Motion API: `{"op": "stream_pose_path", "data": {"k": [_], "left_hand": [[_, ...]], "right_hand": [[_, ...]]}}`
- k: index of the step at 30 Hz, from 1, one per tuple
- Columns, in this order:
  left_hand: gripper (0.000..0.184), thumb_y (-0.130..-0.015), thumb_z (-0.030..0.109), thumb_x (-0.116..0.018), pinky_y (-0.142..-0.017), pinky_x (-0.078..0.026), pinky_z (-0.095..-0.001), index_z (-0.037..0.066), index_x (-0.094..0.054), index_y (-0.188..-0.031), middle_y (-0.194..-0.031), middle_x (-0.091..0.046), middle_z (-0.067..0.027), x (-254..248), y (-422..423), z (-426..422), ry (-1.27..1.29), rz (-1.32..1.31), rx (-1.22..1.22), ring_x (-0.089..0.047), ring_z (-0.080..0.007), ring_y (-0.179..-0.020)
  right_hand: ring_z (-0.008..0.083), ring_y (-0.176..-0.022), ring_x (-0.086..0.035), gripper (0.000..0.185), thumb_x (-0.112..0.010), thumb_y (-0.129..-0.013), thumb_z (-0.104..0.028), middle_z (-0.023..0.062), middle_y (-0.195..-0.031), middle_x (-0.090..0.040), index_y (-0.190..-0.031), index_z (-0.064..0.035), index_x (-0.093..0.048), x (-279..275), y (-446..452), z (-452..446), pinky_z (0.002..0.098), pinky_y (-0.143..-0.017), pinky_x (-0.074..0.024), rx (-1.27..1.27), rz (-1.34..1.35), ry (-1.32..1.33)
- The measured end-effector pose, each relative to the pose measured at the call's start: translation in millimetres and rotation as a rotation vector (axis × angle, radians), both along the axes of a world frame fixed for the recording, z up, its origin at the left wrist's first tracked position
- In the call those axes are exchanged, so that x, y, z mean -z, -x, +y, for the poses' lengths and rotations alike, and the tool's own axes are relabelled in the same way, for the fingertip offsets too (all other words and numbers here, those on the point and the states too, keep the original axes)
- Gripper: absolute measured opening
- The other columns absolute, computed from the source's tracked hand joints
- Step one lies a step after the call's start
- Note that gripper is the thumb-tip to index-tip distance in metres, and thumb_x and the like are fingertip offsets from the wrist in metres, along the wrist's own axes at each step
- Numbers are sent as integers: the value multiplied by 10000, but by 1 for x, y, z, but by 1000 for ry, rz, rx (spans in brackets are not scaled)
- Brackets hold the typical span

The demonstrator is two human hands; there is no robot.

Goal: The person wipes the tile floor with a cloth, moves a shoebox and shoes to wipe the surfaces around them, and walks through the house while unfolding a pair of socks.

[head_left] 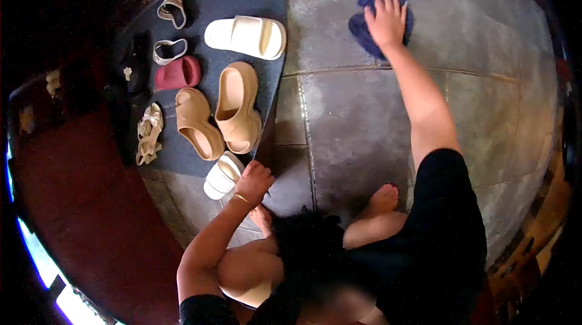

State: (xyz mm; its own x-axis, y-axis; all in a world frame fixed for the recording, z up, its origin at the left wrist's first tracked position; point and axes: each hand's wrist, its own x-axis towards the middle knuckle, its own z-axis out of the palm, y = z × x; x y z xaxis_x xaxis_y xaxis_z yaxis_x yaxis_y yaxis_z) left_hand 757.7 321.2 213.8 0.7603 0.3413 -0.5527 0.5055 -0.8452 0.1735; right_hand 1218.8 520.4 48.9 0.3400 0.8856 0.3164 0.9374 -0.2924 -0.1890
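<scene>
My right hand (387, 22) lies flat with fingers stretched out on a dark blue cloth (364, 31), which is bunched against the grey tiled floor. My left hand (254, 180) is closed at the near corner of a dark grey mat (200, 25), whose edge looks slightly raised there. Close beside that hand is a white slide sandal (222, 176), partly off the mat. Two tan thick-soled slides (238, 107) stand on the mat just beyond it.
More footwear rests on the mat: a large white slide (245, 37), red slides (177, 73), small strapped sandals and a pair with bows (149, 134). A dark red surface (79, 204) is at left. My bare feet (383, 197) are on the tiles (357, 125).
</scene>
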Motion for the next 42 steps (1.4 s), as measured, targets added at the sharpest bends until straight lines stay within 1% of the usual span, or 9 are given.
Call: {"op": "stream_pose_path", "data": {"k": [4,10,16,18,22,30,34,37,42], "left_hand": [[194,-767,155,-574,-1065,-330,-391,153,-644,-948,-883,-587,-21,24,5,-11,68,-108,39,-553,-200,-1014],[413,-770,71,-590,-1047,-374,-438,130,-610,-1178,-1165,-615,-105,15,-50,13,345,-121,125,-555,-269,-1121],[369,-804,120,-637,-952,-449,-436,119,-613,-1172,-1177,-616,-129,9,-111,46,499,270,-78,-555,-327,-1108],[387,-811,128,-642,-973,-437,-441,112,-598,-1195,-1189,-609,-141,-2,-107,65,382,132,-229,-546,-343,-1119],[422,-783,138,-680,-959,-445,-436,120,-600,-1197,-1136,-622,-145,-64,-108,86,101,-36,-560,-567,-340,-1099],[499,-828,238,-681,-889,-489,-426,116,-528,-1287,-1211,-589,-161,-104,-47,48,81,135,-1071,-602,-326,-1051],[511,-827,243,-698,-825,-514,-418,111,-523,-1288,-1195,-599,-152,-37,-42,50,8,-39,-1214,-635,-311,-965],[547,-821,222,-672,-1005,-400,-467,95,-490,-1320,-1248,-558,-198,54,-63,58,-17,-299,-1317,-500,-391,-1170],[578,-795,238,-694,-1039,-374,-454,107,-492,-1320,-1355,-458,-209,77,-167,121,-150,-336,-1108,-433,-394,-1242]], "right_hand": [[390,-1271,-429,439,-581,-853,-246,202,-1261,-537,-1184,42,-561,-31,86,-113,567,-1067,-290,-496,260,125],[344,-1302,-414,380,-580,-839,-232,160,-1285,-531,-1198,-107,-585,-35,168,-274,504,-1115,-288,-1343,564,248],[327,-1149,-506,301,-633,-722,-94,84,-1084,-591,-1015,-147,-672,-45,-17,-130,522,-993,-374,-498,282,-51],[333,-1290,-425,325,-638,-790,-218,114,-1257,-564,-1091,-97,-661,-61,-103,-100,530,-1090,-291,-104,230,213],[332,-1385,-317,484,-495,-932,-409,140,-1485,-383,-1268,-71,-580,-10,-177,-96,535,-1128,-215,365,-43,63],[300,-1429,-245,561,-509,-919,-384,92,-1527,-328,-1426,-155,-436,-26,-166,-100,499,-1165,-133,369,83,192],[294,-1434,-234,535,-480,-942,-381,82,-1543,-300,-1426,-158,-432,-23,-167,-101,497,-1163,-136,352,65,140],[288,-1441,-213,542,-478,-947,-385,86,-1551,-279,-1437,-162,-417,-23,-170,-102,483,-1169,-128,319,102,139],[335,-1433,-217,489,-550,-926,-321,145,-1532,-298,-1279,17,-545,-24,-167,-123,514,-1163,-137,5,22,279]]}}
